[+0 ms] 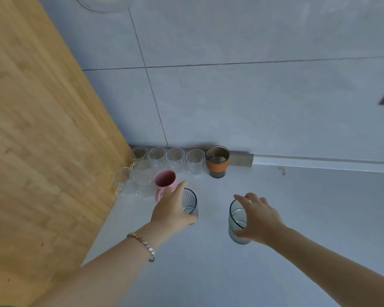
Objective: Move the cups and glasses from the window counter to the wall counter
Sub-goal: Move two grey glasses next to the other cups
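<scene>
My left hand [172, 209] is wrapped around a ribbed grey glass [190, 202] that stands on the pale counter [275, 273], just right of a pink mug [164, 180]. My right hand [258, 218] grips a smooth grey-blue glass [236, 220] from its right side, thumb low and fingers over the rim. Whether that glass rests on the counter or hangs just above it I cannot tell. Along the tiled wall stand several clear glass cups [175, 158] and an orange-banded dark tumbler [217, 161]. More clear handled cups [129, 180] crowd the corner.
A tall wooden panel [38, 140] closes off the left side beside the cups. The grey tiled wall [253, 96] rises behind the counter. A low backsplash strip [297, 160] runs along the counter's back edge.
</scene>
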The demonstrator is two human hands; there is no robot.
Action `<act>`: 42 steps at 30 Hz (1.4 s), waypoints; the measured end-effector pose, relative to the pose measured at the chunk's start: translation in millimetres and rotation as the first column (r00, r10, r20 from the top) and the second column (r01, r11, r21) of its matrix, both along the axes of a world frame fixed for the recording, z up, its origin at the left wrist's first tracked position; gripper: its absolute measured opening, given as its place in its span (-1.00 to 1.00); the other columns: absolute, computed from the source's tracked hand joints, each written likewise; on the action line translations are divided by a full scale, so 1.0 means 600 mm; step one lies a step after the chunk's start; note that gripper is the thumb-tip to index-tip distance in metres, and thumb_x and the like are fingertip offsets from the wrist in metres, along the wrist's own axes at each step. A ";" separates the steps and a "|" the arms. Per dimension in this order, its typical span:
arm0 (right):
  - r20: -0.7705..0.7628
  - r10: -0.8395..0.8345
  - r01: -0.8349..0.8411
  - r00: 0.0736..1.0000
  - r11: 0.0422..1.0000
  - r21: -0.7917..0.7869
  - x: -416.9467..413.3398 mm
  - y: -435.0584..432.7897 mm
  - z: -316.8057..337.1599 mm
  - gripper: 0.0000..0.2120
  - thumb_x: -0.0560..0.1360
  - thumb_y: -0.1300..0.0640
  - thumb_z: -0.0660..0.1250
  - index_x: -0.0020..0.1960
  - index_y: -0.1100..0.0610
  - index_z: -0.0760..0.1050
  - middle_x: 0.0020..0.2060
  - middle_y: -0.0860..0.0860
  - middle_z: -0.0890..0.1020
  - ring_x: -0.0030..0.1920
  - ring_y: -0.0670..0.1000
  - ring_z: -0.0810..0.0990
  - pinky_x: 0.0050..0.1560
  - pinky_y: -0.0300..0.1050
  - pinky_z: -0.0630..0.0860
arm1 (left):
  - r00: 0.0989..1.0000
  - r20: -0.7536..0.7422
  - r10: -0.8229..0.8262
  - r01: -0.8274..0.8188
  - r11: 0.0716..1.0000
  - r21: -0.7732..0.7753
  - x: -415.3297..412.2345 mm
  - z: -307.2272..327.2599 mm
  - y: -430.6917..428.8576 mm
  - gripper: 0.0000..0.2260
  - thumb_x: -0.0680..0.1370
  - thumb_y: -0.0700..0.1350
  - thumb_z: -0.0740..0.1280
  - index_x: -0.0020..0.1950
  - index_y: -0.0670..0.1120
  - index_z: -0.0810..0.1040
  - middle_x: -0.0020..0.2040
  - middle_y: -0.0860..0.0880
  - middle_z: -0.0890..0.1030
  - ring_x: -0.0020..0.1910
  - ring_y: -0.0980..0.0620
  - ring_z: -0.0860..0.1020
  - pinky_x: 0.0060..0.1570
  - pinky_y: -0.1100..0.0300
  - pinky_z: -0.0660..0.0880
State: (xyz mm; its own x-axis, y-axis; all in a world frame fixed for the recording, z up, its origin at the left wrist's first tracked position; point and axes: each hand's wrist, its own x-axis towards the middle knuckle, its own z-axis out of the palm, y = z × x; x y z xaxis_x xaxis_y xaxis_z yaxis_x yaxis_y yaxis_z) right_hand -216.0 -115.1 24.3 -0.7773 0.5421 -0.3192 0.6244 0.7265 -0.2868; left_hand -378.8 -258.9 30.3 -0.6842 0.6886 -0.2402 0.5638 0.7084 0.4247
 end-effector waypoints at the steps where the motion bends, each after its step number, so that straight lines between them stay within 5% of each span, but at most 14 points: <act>1: 0.003 -0.002 0.002 1.000 1.000 -0.001 -0.015 0.006 -0.003 -0.13 0.33 -0.14 0.42 0.51 -0.08 0.04 0.42 -0.02 0.23 0.37 0.09 0.28 0.26 -0.05 0.42 | 1.000 -0.015 -0.011 0.011 1.000 -0.024 -0.018 -0.003 0.016 -0.23 0.31 0.02 0.44 0.45 0.06 0.16 0.25 -0.07 0.33 0.21 -0.17 0.45 0.15 -0.01 0.47; 6: 0.005 -0.073 0.073 0.997 0.997 -0.019 -0.076 0.024 -0.024 -0.13 0.33 -0.13 0.41 0.51 -0.08 0.03 0.43 -0.02 0.21 0.37 0.10 0.27 0.27 -0.06 0.43 | 0.952 -0.198 -0.234 0.194 0.961 -0.199 -0.102 -0.025 0.092 -0.37 0.33 0.09 0.44 0.33 -0.03 0.33 0.17 -0.14 0.48 0.17 -0.17 0.46 0.09 0.05 0.43; 10: 0.013 -0.187 0.187 0.982 0.982 -0.026 -0.111 0.024 -0.045 -0.13 0.33 -0.12 0.42 0.50 -0.09 0.03 0.43 -0.02 0.20 0.37 0.09 0.27 0.25 -0.07 0.43 | 0.911 -0.192 -0.365 0.309 0.912 -0.270 -0.151 -0.061 0.123 -0.38 0.34 0.08 0.43 0.33 -0.04 0.33 0.17 -0.15 0.51 0.17 -0.17 0.47 0.15 0.06 0.39; 23: -0.072 -0.349 0.350 0.934 0.937 -0.004 -0.262 0.024 -0.099 -0.16 0.32 -0.03 0.45 0.48 -0.02 0.10 0.42 0.05 0.20 0.38 0.15 0.24 0.34 -0.02 0.31 | 0.866 -0.194 -0.462 0.455 0.887 -0.082 -0.205 -0.131 0.119 -0.31 0.44 0.13 0.29 0.51 0.02 0.12 0.28 -0.05 0.41 0.25 -0.05 0.41 0.30 0.15 0.31; 27: -0.148 -0.451 0.431 0.880 0.890 -0.146 -0.257 0.008 -0.103 -0.02 0.34 -0.07 0.48 0.53 0.05 -0.06 0.48 0.08 0.10 0.49 0.10 0.11 0.42 -0.05 0.25 | 0.860 -0.176 -0.478 0.476 0.877 -0.057 -0.211 -0.134 0.119 -0.31 0.47 0.14 0.28 0.52 0.02 0.07 0.38 -0.06 0.35 0.34 -0.05 0.36 0.41 0.14 0.23; 32: 0.021 -0.531 0.522 0.847 0.823 -0.222 -0.181 0.001 -0.076 -0.11 0.44 -0.02 0.39 0.54 0.17 -0.09 0.42 0.10 0.27 0.44 0.08 0.25 0.39 -0.11 0.26 | 0.865 -0.121 -0.487 0.463 0.868 -0.182 -0.191 -0.095 0.112 -0.24 0.47 0.17 0.29 0.52 -0.09 0.03 0.50 -0.23 0.18 0.48 -0.18 0.21 0.47 0.01 0.16; 36: 0.226 -0.504 0.548 0.834 0.806 -0.224 -0.068 -0.001 -0.061 -0.50 0.49 -0.03 0.30 0.39 0.06 0.32 0.30 0.00 0.49 0.31 0.03 0.46 0.27 -0.13 0.40 | 0.789 -0.274 -0.549 0.556 0.829 -0.061 -0.130 -0.060 0.117 -0.52 0.39 0.06 0.34 0.22 -0.18 0.48 0.14 -0.24 0.56 0.10 -0.25 0.57 0.05 -0.05 0.53; 42: 0.359 -0.541 0.629 0.760 0.752 -0.198 0.190 -0.021 -0.030 -0.52 0.51 -0.05 0.24 0.40 0.02 0.31 0.35 -0.01 0.40 0.35 0.03 0.40 0.30 -0.05 0.35 | 0.703 0.051 -0.709 0.708 0.692 -0.141 0.112 -0.011 0.165 -0.73 0.53 -0.01 0.23 0.19 -0.05 0.48 0.18 -0.02 0.56 0.18 -0.03 0.53 0.12 0.17 0.44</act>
State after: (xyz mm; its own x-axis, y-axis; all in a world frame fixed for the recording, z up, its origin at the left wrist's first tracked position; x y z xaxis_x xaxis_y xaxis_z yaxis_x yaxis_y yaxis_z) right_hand -102.0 -127.9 6.2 -0.1985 0.7083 -0.6775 0.9782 0.1004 -0.1817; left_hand -311.8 -160.1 23.6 -0.0088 0.9291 -0.3698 0.9255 0.1476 0.3488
